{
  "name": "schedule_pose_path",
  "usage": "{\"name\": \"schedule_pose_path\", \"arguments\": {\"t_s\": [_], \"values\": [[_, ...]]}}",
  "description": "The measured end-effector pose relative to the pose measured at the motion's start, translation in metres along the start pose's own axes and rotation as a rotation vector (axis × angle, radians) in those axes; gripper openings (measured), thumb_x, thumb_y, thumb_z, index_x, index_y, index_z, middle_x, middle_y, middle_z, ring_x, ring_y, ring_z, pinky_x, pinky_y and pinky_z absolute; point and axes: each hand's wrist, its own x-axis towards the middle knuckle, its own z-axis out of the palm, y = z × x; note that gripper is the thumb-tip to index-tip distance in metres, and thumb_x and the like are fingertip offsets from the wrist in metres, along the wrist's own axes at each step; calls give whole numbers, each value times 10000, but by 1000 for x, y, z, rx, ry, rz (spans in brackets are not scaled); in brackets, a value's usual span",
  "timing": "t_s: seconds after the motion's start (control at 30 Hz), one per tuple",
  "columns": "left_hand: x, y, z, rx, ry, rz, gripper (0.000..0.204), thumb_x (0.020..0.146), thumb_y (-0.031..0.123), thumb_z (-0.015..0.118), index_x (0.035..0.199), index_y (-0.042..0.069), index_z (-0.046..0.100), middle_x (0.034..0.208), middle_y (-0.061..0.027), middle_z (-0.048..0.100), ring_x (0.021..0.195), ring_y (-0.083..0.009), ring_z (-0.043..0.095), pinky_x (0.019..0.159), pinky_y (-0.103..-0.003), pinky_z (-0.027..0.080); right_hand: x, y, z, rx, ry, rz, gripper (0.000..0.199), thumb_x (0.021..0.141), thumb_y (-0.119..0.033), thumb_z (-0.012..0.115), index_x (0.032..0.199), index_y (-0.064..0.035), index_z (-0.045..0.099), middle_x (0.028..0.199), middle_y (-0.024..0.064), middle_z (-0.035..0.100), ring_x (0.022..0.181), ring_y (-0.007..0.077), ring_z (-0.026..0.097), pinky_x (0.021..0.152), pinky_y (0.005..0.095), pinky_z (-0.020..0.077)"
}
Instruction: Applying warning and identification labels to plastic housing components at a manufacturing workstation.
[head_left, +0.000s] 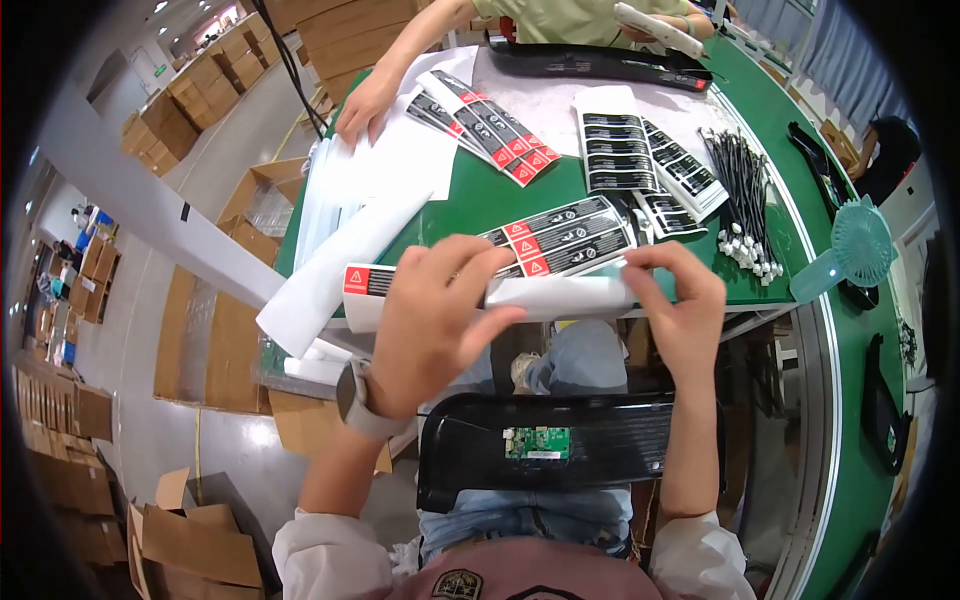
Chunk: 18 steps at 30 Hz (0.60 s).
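A: Hands hold one label strip (500, 290) above the near edge of the green surface (480, 195). Left hand (440, 320) pinches its middle, right hand (680, 300) pinches its right end.

B: Risk?

A: I think the strip may curl and stick to itself, or fall on the black panel (560, 445) on the lap.

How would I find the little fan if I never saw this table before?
Start at the green table and follow its curved right edge. The fan lies there, just right of the bundle of black cable ties. It is the only pale teal thing: a round grille head on a short handle, while its neighbours are black or white.
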Motion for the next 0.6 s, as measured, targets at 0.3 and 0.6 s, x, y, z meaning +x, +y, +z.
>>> {"name": "schedule_pose_path", "arguments": {"t_s": [0.3,0.6], "values": [[-2,8,13,-228,83,-165,471,709,-31,699,1151,38,549,957,-169,614,809,-338,607,701,-368,495,-14,-29,47,-250,47,-488,331,683,-70,768,997,-64,663,967,66,590,934,303,580,810,409,442],[-1,4,8,-1188,-144,-537,628,754,-84,686,1313,15,417,1057,-96,632,1003,-115,603,846,-247,495,-6,-15,70,173,47,-192,144,780,-13,681,922,-31,697,902,91,600,727,219,609,621,305,481]]}}
